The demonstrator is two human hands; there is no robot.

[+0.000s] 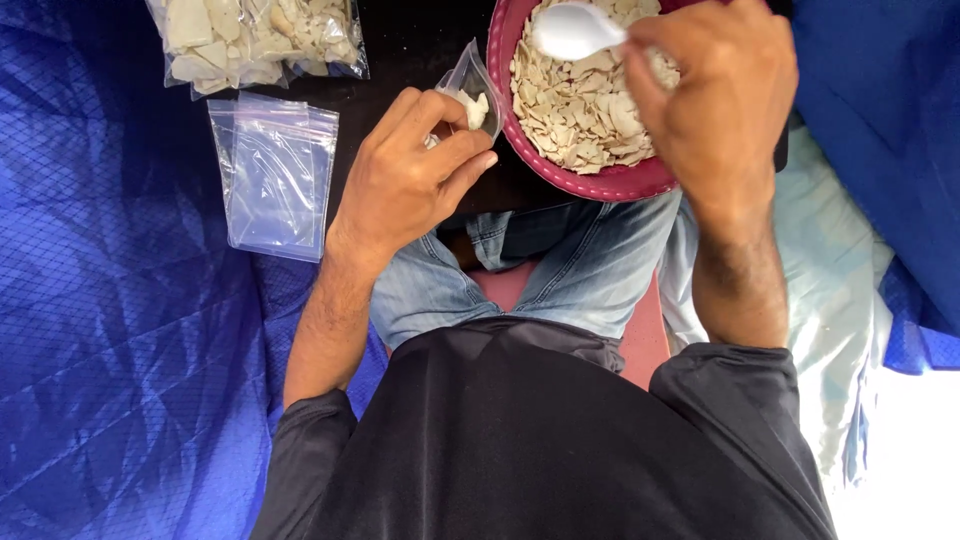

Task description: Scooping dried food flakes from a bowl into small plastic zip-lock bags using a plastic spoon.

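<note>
My left hand [405, 175] grips a small clear plastic bag [470, 85] held open, with a few pale chips inside. It sits just left of a dark pink bowl [600, 183] filled with pale beige chips [580, 105]. My right hand [715, 95] is over the bowl and holds a white plastic spoon [570, 30], its scoop pointing left above the chips.
A stack of empty clear zip bags [272, 180] lies on the blue tarp [120, 330] to the left. Filled bags of chips [255, 40] sit at the top left. My jeans-clad legs [540, 270] are below the bowl, and a light cloth [840, 300] lies to the right.
</note>
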